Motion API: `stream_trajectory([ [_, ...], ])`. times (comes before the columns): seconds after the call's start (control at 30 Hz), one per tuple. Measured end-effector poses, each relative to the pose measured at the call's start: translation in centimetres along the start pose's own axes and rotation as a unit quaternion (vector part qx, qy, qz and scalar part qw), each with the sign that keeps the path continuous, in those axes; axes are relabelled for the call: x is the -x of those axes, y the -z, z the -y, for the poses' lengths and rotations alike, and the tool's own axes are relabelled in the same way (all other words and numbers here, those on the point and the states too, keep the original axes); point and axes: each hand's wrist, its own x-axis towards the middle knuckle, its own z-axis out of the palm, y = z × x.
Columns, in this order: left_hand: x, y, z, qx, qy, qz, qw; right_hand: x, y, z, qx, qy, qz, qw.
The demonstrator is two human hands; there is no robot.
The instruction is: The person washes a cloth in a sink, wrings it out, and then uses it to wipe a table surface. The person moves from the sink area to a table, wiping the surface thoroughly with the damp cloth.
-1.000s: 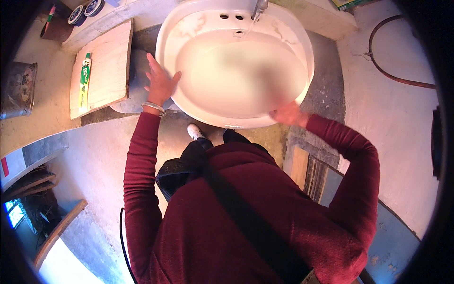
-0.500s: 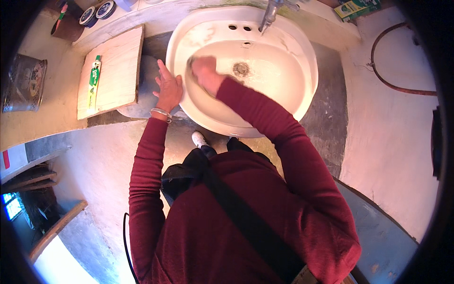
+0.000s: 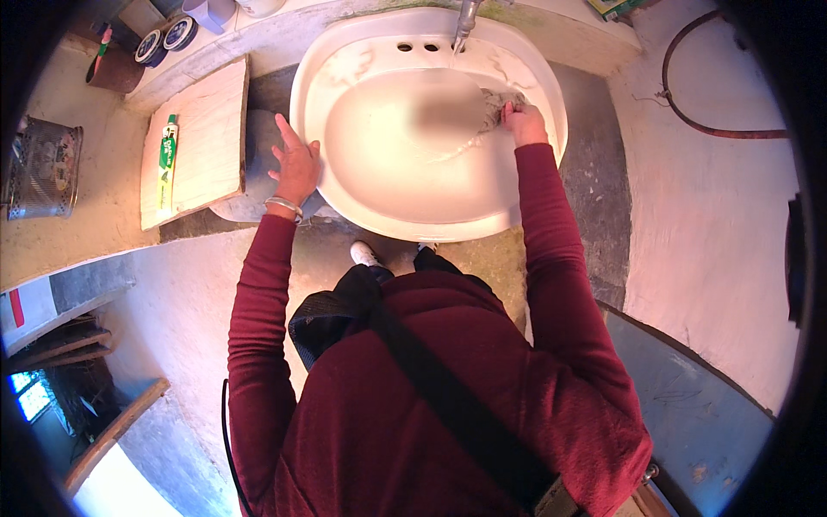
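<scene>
Grey-brown rag (image 3: 496,107): one, crumpled; inside the white basin, at the upper right of the bowl, just below the back ledge; weave too small to tell.
Right hand (image 3: 527,126): over the right side of the bowl, fingers drawn together, pinching the near right edge of the rag; the rest spreads out to the left of the fingertips.
Rag, handling: judged light, soft and limp, likely wet and so somewhat slippery; it should fold under pressure and is not fragile.
Rag, place of hold: best taken as a gathered bunch in the middle, palm behind it; the edge pinch probably leaves the far part loose.
White basin (image 3: 413,230): glossy, apparently ceramic; judged rigid, heavy and slick when wet; the rolled rim offers the firmest support.
Left hand (image 3: 297,168): empty, fingers spread, beside the basin's left rim; whether the thumb touches it cannot be told.
Metal tap (image 3: 466,26): at the back edge, left of the rag.
Wooden board (image 3: 211,129): left of the basin, bearing one green-and-yellow tube (image 3: 166,164).
</scene>
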Motion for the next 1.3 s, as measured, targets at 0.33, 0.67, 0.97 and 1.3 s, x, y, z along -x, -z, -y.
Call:
stream_trajectory([
  [0.33, 1.8, -2.4, -5.7, -0.111, -0.307, -0.102, 0.94, 8.7, 3.6, 11.2, -0.553, -0.083, 0.095, 0.823],
  [0.67, -4.7, -9.3, -4.0, 0.209, -0.109, 0.25, 0.939, 4.8, 3.8, 7.1, -0.168, 0.192, -0.005, 0.967],
  [0.97, -3.9, -10.7, -3.2, -0.164, -0.148, 0.066, 0.973, 5.2, -3.6, 2.7, 0.141, 0.091, 0.15, 0.974],
  [1.3, -5.7, -9.5, -2.2, 0.222, -0.153, 0.113, 0.956, 5.2, -1.7, 5.2, -0.409, 0.097, 0.214, 0.882],
])
